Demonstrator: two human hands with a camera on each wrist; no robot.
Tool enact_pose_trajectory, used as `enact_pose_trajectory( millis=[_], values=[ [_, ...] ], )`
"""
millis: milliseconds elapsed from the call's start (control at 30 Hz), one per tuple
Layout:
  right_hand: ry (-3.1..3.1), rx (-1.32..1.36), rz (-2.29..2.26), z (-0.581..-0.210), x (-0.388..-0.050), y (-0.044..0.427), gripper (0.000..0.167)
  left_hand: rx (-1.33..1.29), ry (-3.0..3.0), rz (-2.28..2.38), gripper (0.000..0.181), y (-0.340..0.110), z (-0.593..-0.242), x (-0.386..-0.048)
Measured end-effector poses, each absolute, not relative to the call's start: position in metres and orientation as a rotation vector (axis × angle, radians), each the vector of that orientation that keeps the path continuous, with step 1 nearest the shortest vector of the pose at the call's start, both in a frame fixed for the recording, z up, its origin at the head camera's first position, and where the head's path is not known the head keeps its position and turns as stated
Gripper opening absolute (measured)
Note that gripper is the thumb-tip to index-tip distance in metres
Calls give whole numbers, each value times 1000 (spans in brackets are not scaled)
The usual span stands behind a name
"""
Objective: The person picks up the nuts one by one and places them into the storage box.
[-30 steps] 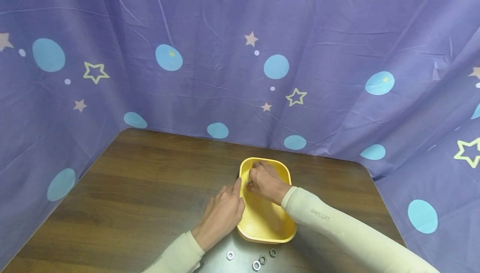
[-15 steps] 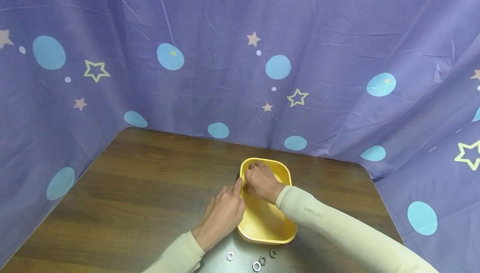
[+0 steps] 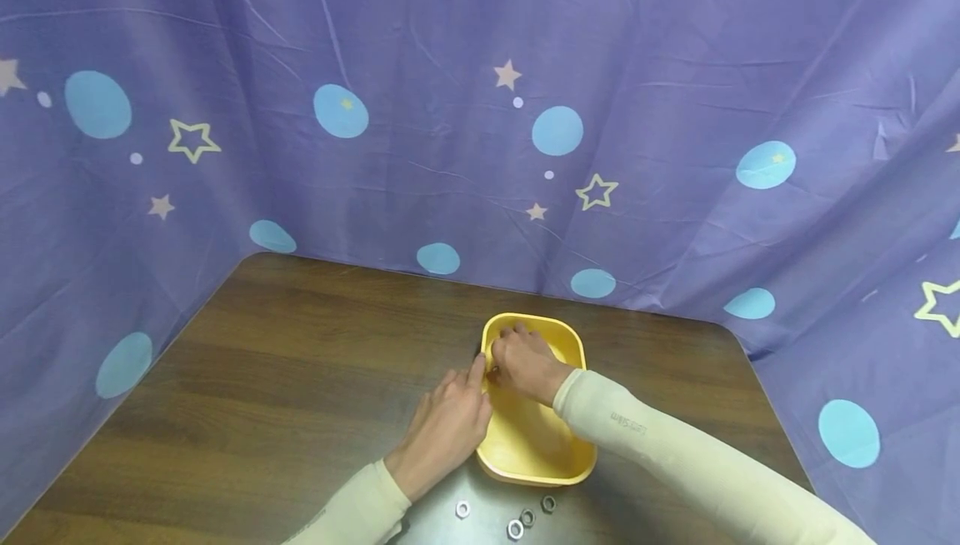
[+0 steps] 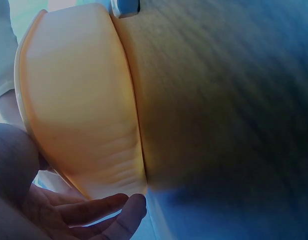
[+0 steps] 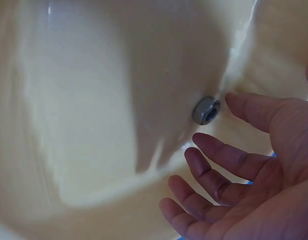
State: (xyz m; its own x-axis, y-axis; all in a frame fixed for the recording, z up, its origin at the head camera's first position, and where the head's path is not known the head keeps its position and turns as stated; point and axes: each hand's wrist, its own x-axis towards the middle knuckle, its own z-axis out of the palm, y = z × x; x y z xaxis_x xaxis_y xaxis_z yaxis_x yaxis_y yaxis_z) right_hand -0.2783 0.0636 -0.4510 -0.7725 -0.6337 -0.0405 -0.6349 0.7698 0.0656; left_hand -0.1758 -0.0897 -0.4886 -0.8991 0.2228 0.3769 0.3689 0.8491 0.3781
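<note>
Inside the yellow bin (image 3: 525,437), the right hand (image 3: 527,363) reaches down near the left wall. In the right wrist view a metal nut (image 5: 206,110) lies in the bin's corner, close to the thumb and index fingertips; the right hand (image 5: 243,165) has its fingers spread and nothing held. The left hand (image 3: 446,420) rests against the bin's left side, index finger at the rim. The left wrist view shows the left hand (image 4: 79,215) with fingertips touching the outer wall of the bin (image 4: 79,100).
Several loose nuts (image 3: 462,509) lie on the wooden table (image 3: 300,378) in front of the bin. A purple curtain (image 3: 420,112) with stars and blue dots hangs around the table's back and sides.
Inside the bin, the right hand has shifted slightly left toward the wall. The left hand has stayed at the rim.
</note>
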Motion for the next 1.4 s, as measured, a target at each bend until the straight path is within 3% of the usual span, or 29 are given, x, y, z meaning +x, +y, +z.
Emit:
enact_pose_trajectory(
  millis=[300,567,867,1400],
  values=[
    [2934,-1078,-79,-439,-272,85,32,-431,-2717,-630,59,-89,-487,-176],
    [3120,-1385,-206,-446,-266,114,27,-417,-2729,-655,59,-88,-487,-176],
    [3201,-1172,-296,-427,-239,131,27,-414,-2730,-673,59,-88,-487,-176],
    [3321,-1039,-477,-439,-204,166,31,-416,-2711,-676,58,-88,-487,-176]
  ],
)
